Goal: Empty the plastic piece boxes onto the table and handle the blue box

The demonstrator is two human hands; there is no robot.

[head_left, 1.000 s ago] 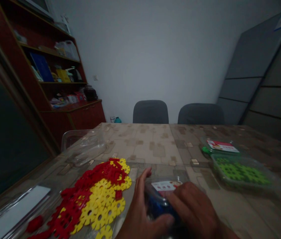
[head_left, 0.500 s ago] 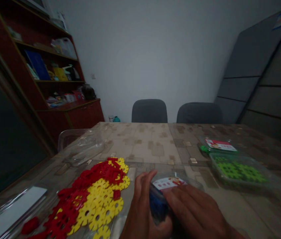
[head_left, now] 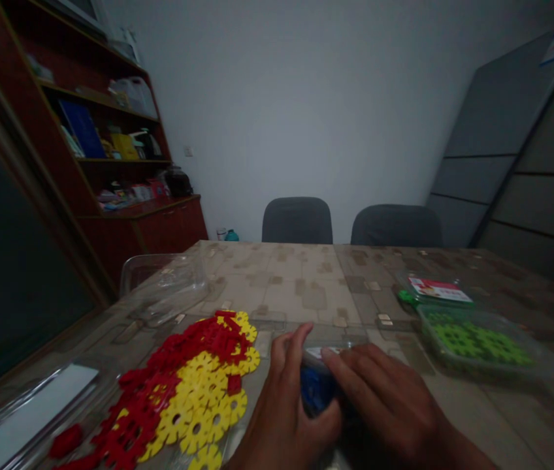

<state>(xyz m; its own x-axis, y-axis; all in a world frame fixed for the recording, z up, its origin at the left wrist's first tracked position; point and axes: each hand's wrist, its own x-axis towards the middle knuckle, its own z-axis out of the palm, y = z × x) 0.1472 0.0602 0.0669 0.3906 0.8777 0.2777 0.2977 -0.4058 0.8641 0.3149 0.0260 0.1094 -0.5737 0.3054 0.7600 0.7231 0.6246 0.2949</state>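
Observation:
A clear plastic box (head_left: 315, 390) of blue pieces is between my hands at the table's near edge. My left hand (head_left: 284, 405) grips its left side, with the thumb across the near face. Over the top lies my right hand (head_left: 392, 398), fingers pressed on the labelled lid (head_left: 323, 352) and covering most of it. The hands hide the box's right side and base. To the left, close to my left hand, spreads a pile of yellow notched discs (head_left: 198, 427) and red interlocking pieces (head_left: 183, 349).
An empty clear container (head_left: 164, 284) stands at the far left, and a clear tray with a white strip (head_left: 36, 408) lies nearer. On the right are an open box of green pieces (head_left: 477, 343) and a labelled box (head_left: 441, 290). Two grey chairs (head_left: 296, 220) stand behind the table.
The box has tilted, so less of its labelled lid shows. My right hand has shifted slightly up and farther over the lid. The pile and other boxes stay put; the view shifts slightly.

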